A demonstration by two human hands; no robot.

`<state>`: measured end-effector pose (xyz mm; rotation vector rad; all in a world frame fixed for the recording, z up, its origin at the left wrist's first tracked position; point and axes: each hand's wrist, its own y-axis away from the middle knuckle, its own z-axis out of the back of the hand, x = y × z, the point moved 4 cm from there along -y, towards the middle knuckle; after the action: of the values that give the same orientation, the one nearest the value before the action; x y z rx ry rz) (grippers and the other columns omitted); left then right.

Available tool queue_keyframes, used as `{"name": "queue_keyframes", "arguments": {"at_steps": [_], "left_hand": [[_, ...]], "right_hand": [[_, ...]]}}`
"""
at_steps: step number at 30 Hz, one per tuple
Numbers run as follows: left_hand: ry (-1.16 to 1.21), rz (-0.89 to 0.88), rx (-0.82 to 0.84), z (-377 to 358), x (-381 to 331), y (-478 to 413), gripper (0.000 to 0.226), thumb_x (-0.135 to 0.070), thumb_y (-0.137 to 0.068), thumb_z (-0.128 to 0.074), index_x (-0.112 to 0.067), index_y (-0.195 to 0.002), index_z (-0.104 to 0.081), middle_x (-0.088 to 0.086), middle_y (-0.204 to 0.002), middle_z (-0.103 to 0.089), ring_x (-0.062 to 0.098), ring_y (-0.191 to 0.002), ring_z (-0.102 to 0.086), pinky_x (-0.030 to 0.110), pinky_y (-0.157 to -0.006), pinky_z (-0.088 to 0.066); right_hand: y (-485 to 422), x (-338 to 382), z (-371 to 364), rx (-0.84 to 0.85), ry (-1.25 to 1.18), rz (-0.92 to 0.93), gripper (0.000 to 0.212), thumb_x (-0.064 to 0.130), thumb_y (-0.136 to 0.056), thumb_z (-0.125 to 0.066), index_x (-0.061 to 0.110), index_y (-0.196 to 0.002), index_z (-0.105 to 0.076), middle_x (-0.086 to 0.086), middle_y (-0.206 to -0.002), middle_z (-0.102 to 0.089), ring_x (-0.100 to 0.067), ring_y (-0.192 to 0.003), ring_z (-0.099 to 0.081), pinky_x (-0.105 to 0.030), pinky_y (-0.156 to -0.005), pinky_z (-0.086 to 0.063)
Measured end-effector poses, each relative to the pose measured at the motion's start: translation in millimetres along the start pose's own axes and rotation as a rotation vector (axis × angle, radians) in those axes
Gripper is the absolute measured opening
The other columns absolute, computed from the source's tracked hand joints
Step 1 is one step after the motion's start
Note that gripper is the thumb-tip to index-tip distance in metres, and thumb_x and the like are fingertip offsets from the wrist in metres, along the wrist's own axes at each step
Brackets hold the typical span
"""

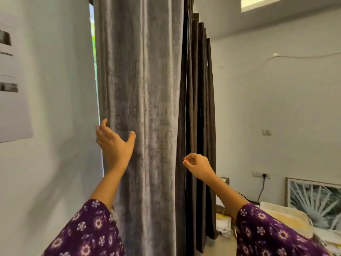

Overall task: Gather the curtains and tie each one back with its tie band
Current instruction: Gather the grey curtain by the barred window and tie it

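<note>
Two pleated curtains, sheeny grey curtain [144, 80] left, dark curtain [200, 108] right, left hand [114, 145] spread wide on grey, right hand [198, 167] curled at dark edge, grip unclear.

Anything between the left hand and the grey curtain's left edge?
Nothing visible. The open left hand is right at the left edge of the grey curtain, thumb in front of the cloth.
</note>
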<state>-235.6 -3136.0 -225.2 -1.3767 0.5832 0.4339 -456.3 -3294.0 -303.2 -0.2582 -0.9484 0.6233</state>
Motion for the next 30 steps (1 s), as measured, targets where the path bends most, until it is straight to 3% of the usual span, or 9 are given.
{"name": "queue_keyframes", "arguments": {"at_steps": [3,8,14,18,22,26,30], "left_hand": [[-0.075,-0.048,-0.071,-24,-11,-26,0.081,-0.034,-0.081,-0.067,-0.015,-0.144,-0.020,0.037,-0.147,-0.014,0.047,-0.137,-0.018,0.055,-0.109,-0.026],[-0.275,-0.122,-0.149,-58,-13,-60,0.070,-0.045,-0.081,-0.062,-0.031,-0.142,-0.030,0.037,-0.149,-0.003,0.051,-0.136,-0.017,0.057,-0.107,-0.027],[-0.431,-0.047,-0.161,-87,-13,-88,0.086,-0.060,-0.078,-0.059,-0.014,-0.144,-0.028,0.034,-0.150,0.004,0.051,-0.139,-0.005,0.064,-0.109,-0.012],[-0.485,-0.109,-0.209,-96,-35,-116,0.091,-0.064,-0.076,-0.056,-0.011,-0.144,-0.027,0.035,-0.150,0.003,0.051,-0.139,-0.005,0.066,-0.108,-0.014],[-0.576,-0.187,-0.266,-103,-66,-145,0.092,-0.063,-0.076,-0.057,-0.005,-0.141,-0.029,0.035,-0.150,-0.002,0.051,-0.138,-0.009,0.065,-0.107,-0.016],[-0.598,-0.159,-0.280,-109,-91,-177,0.113,-0.075,-0.072,-0.051,0.007,-0.143,-0.017,0.032,-0.151,0.000,0.048,-0.139,-0.009,0.066,-0.106,-0.021],[-0.606,-0.118,-0.277,-125,-111,-193,0.127,-0.080,-0.066,-0.053,0.007,-0.145,-0.005,0.027,-0.153,0.007,0.047,-0.140,-0.009,0.070,-0.100,-0.029]], "right_hand": [[-56,-7,0,-0.006,-0.014,0.054,0.020,0.025,-0.091,-0.057,0.011,-0.104,-0.065,-0.002,-0.097,-0.068,-0.013,-0.088,-0.063,-0.024,-0.080,-0.053],[-135,-8,-3,-0.031,-0.022,0.153,0.024,0.028,-0.091,-0.057,0.010,-0.105,-0.065,-0.004,-0.103,-0.068,-0.017,-0.097,-0.063,-0.030,-0.085,-0.052],[-211,1,-13,-0.057,-0.106,0.213,0.035,0.029,-0.093,-0.055,0.008,-0.121,-0.055,-0.009,-0.123,-0.058,-0.023,-0.107,-0.060,-0.023,-0.078,-0.043],[-263,24,-4,-0.129,-0.102,0.329,0.039,0.030,-0.093,-0.055,0.007,-0.124,-0.052,-0.010,-0.129,-0.053,-0.023,-0.108,-0.056,-0.027,-0.085,-0.045],[-304,51,18,-0.188,-0.100,0.393,0.039,0.031,-0.091,-0.058,0.007,-0.121,-0.050,-0.011,-0.124,-0.052,-0.019,-0.100,-0.051,-0.026,-0.081,-0.040],[-344,80,41,-0.224,-0.198,0.418,0.075,0.036,-0.083,-0.068,0.003,-0.138,-0.030,-0.016,-0.137,-0.043,-0.030,-0.124,-0.045,-0.035,-0.099,-0.042],[-375,111,58,-0.222,-0.422,0.445,0.115,0.046,-0.071,-0.077,0.010,-0.150,-0.002,-0.013,-0.155,-0.019,-0.030,-0.141,-0.023,-0.046,-0.114,-0.028]]}}
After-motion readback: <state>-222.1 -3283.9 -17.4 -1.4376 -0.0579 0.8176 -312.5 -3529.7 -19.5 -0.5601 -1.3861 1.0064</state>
